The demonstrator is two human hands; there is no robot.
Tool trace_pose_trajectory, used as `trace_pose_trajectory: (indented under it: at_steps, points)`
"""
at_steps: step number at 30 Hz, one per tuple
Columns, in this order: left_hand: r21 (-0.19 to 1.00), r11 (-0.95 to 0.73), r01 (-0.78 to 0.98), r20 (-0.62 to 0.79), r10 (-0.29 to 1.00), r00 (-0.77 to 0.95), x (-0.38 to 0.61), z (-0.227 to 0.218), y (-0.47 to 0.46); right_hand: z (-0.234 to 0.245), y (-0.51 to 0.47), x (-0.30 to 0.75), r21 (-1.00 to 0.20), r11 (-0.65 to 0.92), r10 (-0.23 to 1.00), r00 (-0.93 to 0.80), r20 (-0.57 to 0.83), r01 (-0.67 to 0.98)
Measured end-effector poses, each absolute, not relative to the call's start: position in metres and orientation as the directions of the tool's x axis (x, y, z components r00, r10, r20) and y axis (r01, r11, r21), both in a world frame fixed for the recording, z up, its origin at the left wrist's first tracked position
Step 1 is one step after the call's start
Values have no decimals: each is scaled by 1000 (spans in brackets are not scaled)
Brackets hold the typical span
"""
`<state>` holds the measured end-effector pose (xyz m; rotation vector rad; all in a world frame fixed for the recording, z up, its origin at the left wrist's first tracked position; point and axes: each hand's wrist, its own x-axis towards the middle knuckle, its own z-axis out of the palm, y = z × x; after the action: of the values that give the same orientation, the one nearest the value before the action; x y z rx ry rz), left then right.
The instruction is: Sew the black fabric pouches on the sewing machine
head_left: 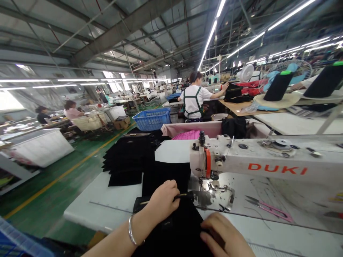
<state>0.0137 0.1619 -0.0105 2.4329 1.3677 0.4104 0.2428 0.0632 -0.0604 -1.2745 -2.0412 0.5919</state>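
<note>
A black fabric piece (pixel 184 228) lies across the front of the white sewing table, with a small dark label on it. My left hand (pixel 164 200), a silver bangle at its wrist, is closed on the fabric's upper part, where a folded band shows a thin gold-coloured line. My right hand (pixel 225 233) pinches the right edge of the same piece between thumb and fingers. Just beyond my hands, to the right, stands the sewing machine (pixel 257 157) marked DUKI, its metal needle plate (pixel 214 196) beside the cloth. More black fabric lies directly behind my left hand.
Pink-handled thread snips (pixel 276 210) lie right of the needle plate. A stack of black fabric pieces (pixel 125 153) sits at the table's left. Behind are a blue basket (pixel 152 119), a pink-lined bin (pixel 184 128) and a co-worker (pixel 194 96). Black thread cones (pixel 277 85) stand at right.
</note>
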Motion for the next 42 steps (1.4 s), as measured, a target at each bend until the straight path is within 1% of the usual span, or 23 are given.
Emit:
trace_pose_trajectory:
  at_steps: [2, 3, 4, 5, 7, 8, 9, 10, 12, 16, 19, 22, 26, 31, 35, 38, 40, 42]
  points:
    - [463, -460, 758, 65, 870, 488, 12, 4, 147, -54, 64, 237, -667, 363, 925, -168, 340, 651]
    - [501, -438, 746, 51, 876, 480, 11, 12, 140, -50, 65, 235, -658, 363, 918, -133, 373, 660]
    - [571, -404, 715, 30, 880, 473, 11, 21, 132, -46, 65, 233, -645, 383, 904, -127, 407, 661]
    - [669, -351, 656, 2, 882, 470, 11, 29, 125, -41, 65, 233, -626, 414, 887, -138, 441, 661]
    - [867, -184, 463, -67, 877, 475, 10, 46, 114, -28, 66, 233, -580, 478, 846, -169, 505, 659]
    - [929, -91, 360, -99, 874, 476, 10, 52, 110, -21, 65, 234, -557, 507, 826, -185, 533, 657]
    - [959, -19, 281, -121, 873, 472, 10, 57, 106, -15, 65, 235, -538, 535, 806, -201, 557, 652]
    - [970, 17, 241, -130, 877, 462, 10, 60, 103, -9, 65, 237, -523, 558, 789, -216, 575, 644]
    - [976, 39, 214, -129, 896, 424, 10, 64, 98, 1, 64, 238, -502, 595, 762, -240, 602, 628]
    - [976, -8, 219, -78, 920, 383, 9, 63, 90, 8, 59, 239, -503, 596, 766, -256, 590, 626]
    - [968, -60, 246, -39, 925, 379, 10, 64, 86, 11, 54, 239, -526, 566, 795, -253, 551, 635]
    - [966, -71, 247, -26, 929, 368, 11, 66, 84, 14, 51, 239, -561, 538, 818, -228, 528, 630]
    - [984, -32, 174, -35, 928, 370, 11, 67, 82, 18, 50, 239, -614, 511, 842, -205, 500, 602]
    - [994, 15, 109, -54, 928, 368, 10, 63, 80, 21, 50, 239, -670, 512, 853, -226, 470, 538]
    - [990, -2, 142, -46, 940, 337, 11, 63, 79, 21, 49, 238, -692, 501, 861, -220, 458, 519]
    - [983, -29, 179, -32, 943, 332, 11, 66, 79, 21, 49, 237, -699, 476, 873, -193, 447, 534]
    - [979, -41, 201, -27, 946, 323, 11, 66, 79, 21, 50, 236, -678, 488, 863, -186, 470, 550]
    - [973, -58, 221, -15, 949, 314, 11, 64, 79, 23, 51, 236, -640, 536, 830, -206, 518, 551]
